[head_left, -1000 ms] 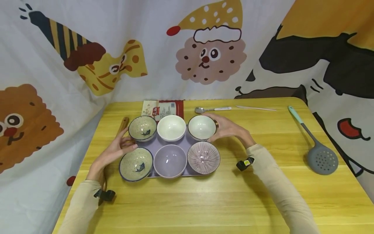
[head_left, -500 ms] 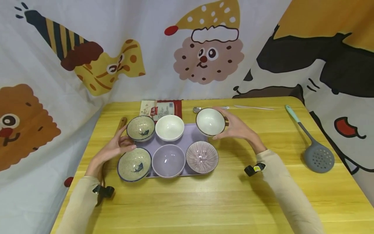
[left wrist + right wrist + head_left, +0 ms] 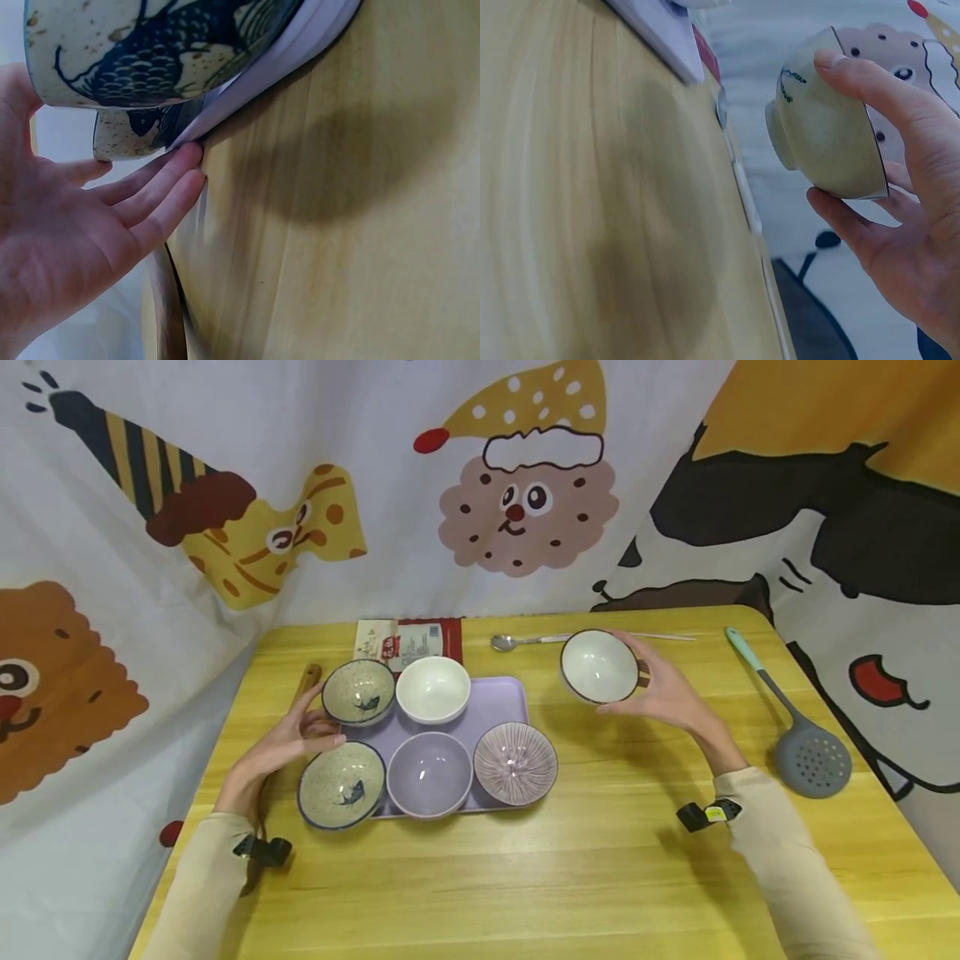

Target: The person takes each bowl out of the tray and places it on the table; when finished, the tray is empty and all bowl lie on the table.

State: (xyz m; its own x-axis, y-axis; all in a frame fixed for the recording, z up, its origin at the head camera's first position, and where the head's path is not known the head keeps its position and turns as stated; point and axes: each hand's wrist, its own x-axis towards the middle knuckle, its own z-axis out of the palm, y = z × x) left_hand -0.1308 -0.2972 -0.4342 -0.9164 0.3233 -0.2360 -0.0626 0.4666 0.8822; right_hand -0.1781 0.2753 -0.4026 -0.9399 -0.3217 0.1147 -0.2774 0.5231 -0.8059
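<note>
My right hand (image 3: pixel 671 697) holds a white bowl with a brown rim (image 3: pixel 598 667) in the air, right of the lilac tray (image 3: pixel 501 697). In the right wrist view, thumb and fingers grip the sides of this bowl (image 3: pixel 829 127), its foot ring facing left. My left hand (image 3: pixel 288 743) is at the tray's left end, beside two speckled bowls with blue fish, the back one (image 3: pixel 358 692) and the front one (image 3: pixel 342 785). In the left wrist view its extended fingertips (image 3: pixel 191 154) are at the tray's edge. A white bowl (image 3: pixel 433 690), a lilac bowl (image 3: pixel 431 775) and a striped bowl (image 3: pixel 515 763) also sit on the tray.
A red and white packet (image 3: pixel 420 639) lies behind the tray. A spoon (image 3: pixel 504 643) and a thin pale utensil (image 3: pixel 671 637) lie along the back edge. A grey slotted turner (image 3: pixel 812 758) is at the right. A wooden handle (image 3: pixel 309 678) shows beside my left hand.
My right hand has lifted the brown-rimmed white bowl off the tray's back right corner and carried it to the right. My left hand stays at the tray's left end.
</note>
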